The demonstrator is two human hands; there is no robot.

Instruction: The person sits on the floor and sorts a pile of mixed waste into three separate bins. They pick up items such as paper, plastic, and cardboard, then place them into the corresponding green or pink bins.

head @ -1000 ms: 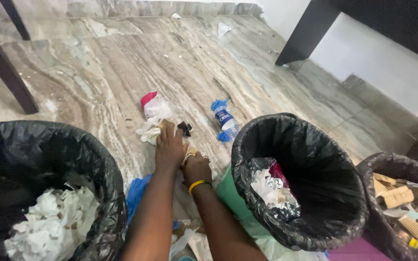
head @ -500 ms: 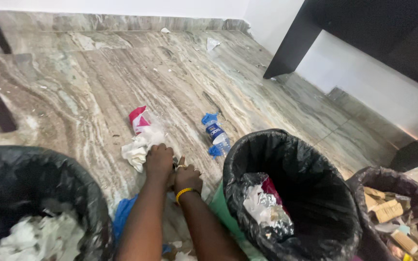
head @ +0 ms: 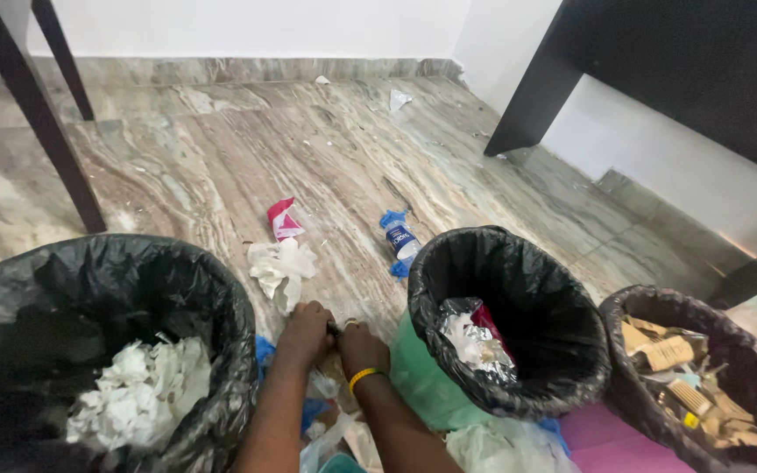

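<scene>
Both hands were held low over the floor (head: 221, 158), between two bins. The left hand (head: 306, 333) was curled into a loose fist, knuckles up, and the right hand (head: 363, 349), with a yellow band (head: 362, 377) at its wrist, was curled beside it, the two touching. A small dark scrap (head: 334, 328) was pinched where the fingers met; what it was could not be told, nor which hand had the firmer hold on it. Just beyond the hands, crumpled white tissue (head: 280, 267) was seen lying on the floor, with a red-and-white wrapper (head: 282, 217) a little farther off. A crushed bottle (head: 400, 240) with a blue label lay to the right of these, close to the rim of the middle bin (head: 431, 263). That bin was lined with a black bag and held foil and a red wrapper. The left bin (head: 221, 289), also lined in black, held a heap of white tissue. A third bin (head: 615, 307) at the far right was filled with cardboard scraps. Blue and clear plastic (head: 313, 412) was spread under the forearms. Dark table legs (head: 45, 131) stood at the upper left, and a dark cabinet (head: 685, 61) was set against the right wall.
</scene>
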